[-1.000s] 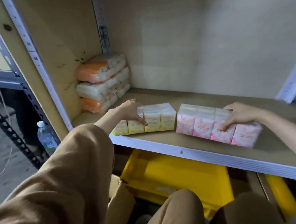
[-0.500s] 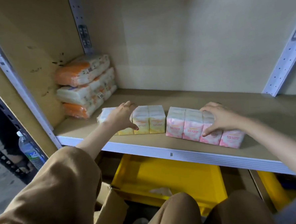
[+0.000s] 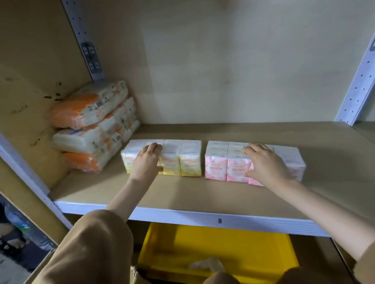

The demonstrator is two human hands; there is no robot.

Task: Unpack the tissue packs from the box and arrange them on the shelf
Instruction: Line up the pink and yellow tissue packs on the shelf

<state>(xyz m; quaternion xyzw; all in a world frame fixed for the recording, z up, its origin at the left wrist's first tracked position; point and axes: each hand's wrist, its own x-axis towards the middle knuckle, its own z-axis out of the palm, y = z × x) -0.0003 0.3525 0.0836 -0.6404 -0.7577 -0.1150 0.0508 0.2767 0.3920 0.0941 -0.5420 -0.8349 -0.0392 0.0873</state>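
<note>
Resting left hand (image 3: 144, 161) flat over the row of yellow plastic-wrapped tissue packs (image 3: 189, 161) and right hand (image 3: 263, 162) flat over the neighbouring row of pink plastic-wrapped tissue packs (image 3: 216, 164), fingers spread, gripping nothing; both rows standing mid-way on the tan board shelf (image 3: 207, 195), small gap between.

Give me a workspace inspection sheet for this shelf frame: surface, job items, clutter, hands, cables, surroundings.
Surface: brown shelf board with a white front edge, much of it bare.
Job's things: yellow tissue packs and pink tissue packs in two rows side by side, a small gap between them.
Clutter: orange-and-white bundles stacked at the back left corner.
Grippers: left hand rests on the yellow row; right hand rests on the pink row.
Cables: nothing seen.
Surroundings: yellow bin below the shelf; water bottle on the floor at left.
</note>
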